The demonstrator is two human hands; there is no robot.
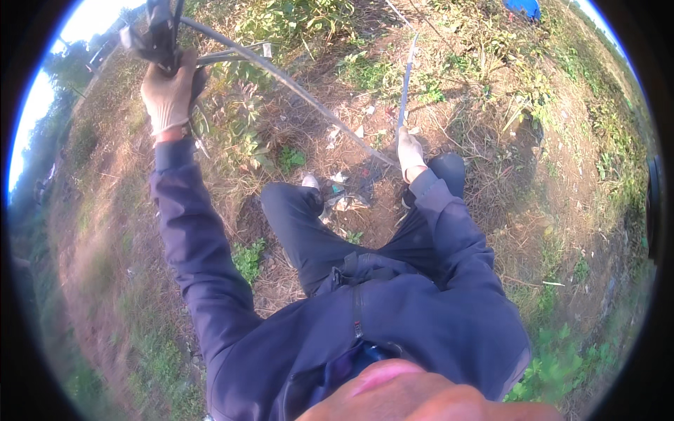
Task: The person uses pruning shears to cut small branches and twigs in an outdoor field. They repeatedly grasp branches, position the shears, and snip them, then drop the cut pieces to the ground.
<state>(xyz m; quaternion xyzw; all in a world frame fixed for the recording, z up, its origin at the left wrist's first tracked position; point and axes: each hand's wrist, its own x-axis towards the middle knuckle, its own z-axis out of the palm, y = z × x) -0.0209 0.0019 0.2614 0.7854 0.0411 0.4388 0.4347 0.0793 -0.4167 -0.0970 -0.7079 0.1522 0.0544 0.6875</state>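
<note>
My left hand [169, 100], in a pale knit glove, is raised at the upper left around a dark bundle or tool [160, 44]; its exact kind is blurred. From near that bundle a long grey strap or cable [295, 87] slants down towards my right knee. My right hand [409, 150], also gloved, grips a flat grey length of line [407, 79] beside that knee. This length leads away up the picture over the ground. Whether the two lengths join under my right hand cannot be seen.
Leafy plants [295, 16] grow ahead, and dry stalks [484, 137] lie to the right. Scraps of litter [347, 200] lie between my feet. A blue object [524, 8] is at the far upper right. Thin dark lines [231, 55] stick out beside my left hand.
</note>
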